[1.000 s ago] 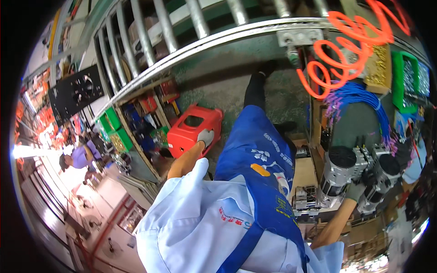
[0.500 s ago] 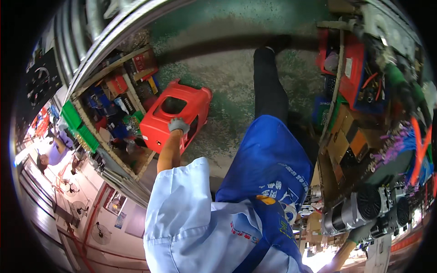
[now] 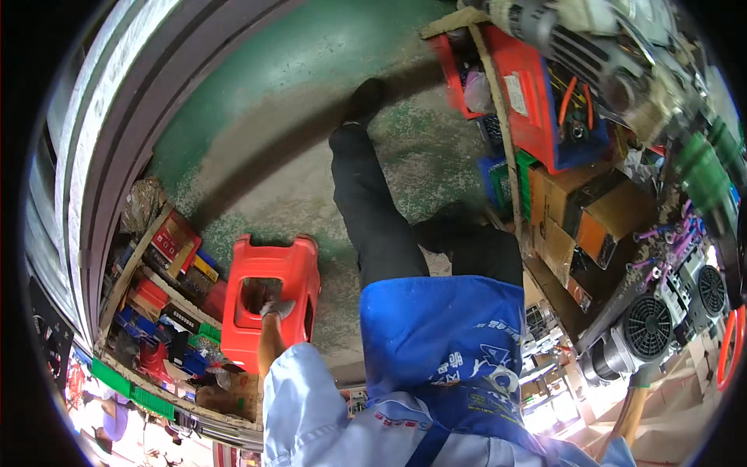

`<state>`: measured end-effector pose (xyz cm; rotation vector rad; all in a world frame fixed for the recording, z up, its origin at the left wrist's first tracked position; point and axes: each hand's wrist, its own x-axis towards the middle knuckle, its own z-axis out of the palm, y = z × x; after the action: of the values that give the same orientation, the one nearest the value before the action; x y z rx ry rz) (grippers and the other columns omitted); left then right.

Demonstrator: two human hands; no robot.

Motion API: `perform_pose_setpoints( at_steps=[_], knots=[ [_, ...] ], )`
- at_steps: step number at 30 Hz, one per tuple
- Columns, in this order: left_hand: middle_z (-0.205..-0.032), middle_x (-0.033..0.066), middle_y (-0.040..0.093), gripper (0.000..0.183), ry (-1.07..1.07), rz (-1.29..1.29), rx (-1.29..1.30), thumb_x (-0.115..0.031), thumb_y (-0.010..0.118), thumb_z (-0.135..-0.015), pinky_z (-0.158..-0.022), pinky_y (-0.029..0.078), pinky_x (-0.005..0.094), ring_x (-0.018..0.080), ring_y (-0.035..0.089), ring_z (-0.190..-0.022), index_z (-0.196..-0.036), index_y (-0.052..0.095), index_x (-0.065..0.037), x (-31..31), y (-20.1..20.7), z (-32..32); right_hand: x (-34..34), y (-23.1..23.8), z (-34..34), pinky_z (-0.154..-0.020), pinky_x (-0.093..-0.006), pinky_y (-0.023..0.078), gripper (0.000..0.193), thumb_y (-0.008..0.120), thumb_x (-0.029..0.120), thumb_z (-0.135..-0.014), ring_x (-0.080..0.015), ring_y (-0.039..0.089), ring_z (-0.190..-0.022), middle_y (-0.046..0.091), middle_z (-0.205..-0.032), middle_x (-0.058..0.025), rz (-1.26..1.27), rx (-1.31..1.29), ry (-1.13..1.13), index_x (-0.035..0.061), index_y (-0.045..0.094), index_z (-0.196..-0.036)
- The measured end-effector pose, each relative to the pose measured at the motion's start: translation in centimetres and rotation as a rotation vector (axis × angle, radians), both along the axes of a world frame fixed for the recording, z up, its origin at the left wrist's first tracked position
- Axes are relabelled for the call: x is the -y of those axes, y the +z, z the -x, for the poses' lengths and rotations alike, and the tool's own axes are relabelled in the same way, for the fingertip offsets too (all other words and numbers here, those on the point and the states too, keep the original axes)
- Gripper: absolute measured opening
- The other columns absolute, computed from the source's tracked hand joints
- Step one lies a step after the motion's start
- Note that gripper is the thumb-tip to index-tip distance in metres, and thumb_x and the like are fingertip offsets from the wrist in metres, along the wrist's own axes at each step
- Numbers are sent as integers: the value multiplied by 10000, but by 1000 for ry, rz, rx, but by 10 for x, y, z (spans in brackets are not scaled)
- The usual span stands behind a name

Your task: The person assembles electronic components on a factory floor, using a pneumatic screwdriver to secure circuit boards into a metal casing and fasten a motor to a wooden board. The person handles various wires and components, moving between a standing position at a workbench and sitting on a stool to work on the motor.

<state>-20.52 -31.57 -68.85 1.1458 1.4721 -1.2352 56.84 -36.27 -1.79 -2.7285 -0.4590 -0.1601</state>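
The blue apron point(image 3: 440, 335) hangs just right of the red stool point(image 3: 243, 331), and a pale blue sleeve point(image 3: 307, 397) reaches up to the stool from below. At the end of that arm, the gloved left hand point(image 3: 278, 308) is closed on the stool, its fingers bent at the edge of the large opening. The stool lies beside the person's left leg.

Well to the right of the stool, the gloved right hand point(image 3: 640, 377) is against the underside of a silver motor unit point(image 3: 634, 335) with a round black fan cover. The unit hides most of the fingers, so I cannot tell whether they grip or merely press. A second motor unit point(image 3: 710, 289) sits beyond the first, farther from the stool.

Just left of the stool stands a wooden shelf point(image 3: 109, 311) of small parts, with green bins point(image 3: 113, 377) along its outer side. Up and right from the stool, past the dark trouser leg point(image 3: 369, 202), are a cardboard box point(image 3: 560, 210) and a red bin point(image 3: 521, 93). Farthest off, below and left of the stool, is a person in purple point(image 3: 115, 420).
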Motion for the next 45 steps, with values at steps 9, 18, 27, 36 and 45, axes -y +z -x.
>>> perform_pose_setpoints(
  at_steps=[9,18,27,36,45],
  knots=[
    [-1195,181,657,633,-13,-272,276,-490,600,-843,-937,483,431,311,630,-1077,-1283,596,-36,-63,36,-122,48,-26,-35,-1125,-342,339,514,415,300,-1062,-214,474,-1309,507,-1443,-123,-99,-38,53,-20,426,-1463],
    [-1100,164,681,528,-69,-457,771,-426,590,-863,-850,505,408,278,649,-971,-1193,633,-16,-154,47,-342,11,-63,-8,-1010,-426,466,398,622,257,-883,-358,607,-1145,652,-1203,-201,183,623,267,22,638,-1205],
    [-1005,146,704,436,-142,-476,772,-361,580,-884,-764,527,386,245,669,-865,-1103,669,5,-269,97,-411,173,-183,152,-900,-459,493,317,669,274,-883,-368,616,-1051,639,-1121,-196,-74,214,-83,25,659,-1078],
    [-811,95,692,331,92,-515,1214,-272,583,-915,-628,507,360,203,631,-695,-887,682,43,-283,113,-412,123,-142,142,-817,-393,522,296,626,244,-897,-311,681,-882,695,-991,-177,-563,42,118,6,673,-1065],
    [-840,114,708,358,-159,-382,1169,-309,581,-917,-649,516,381,217,644,-711,-936,691,31,-245,105,-340,-10,-55,-42,-652,-334,590,287,603,223,-935,-214,688,-758,648,-951,-101,-1515,-509,204,-51,621,-1017]
  ],
)
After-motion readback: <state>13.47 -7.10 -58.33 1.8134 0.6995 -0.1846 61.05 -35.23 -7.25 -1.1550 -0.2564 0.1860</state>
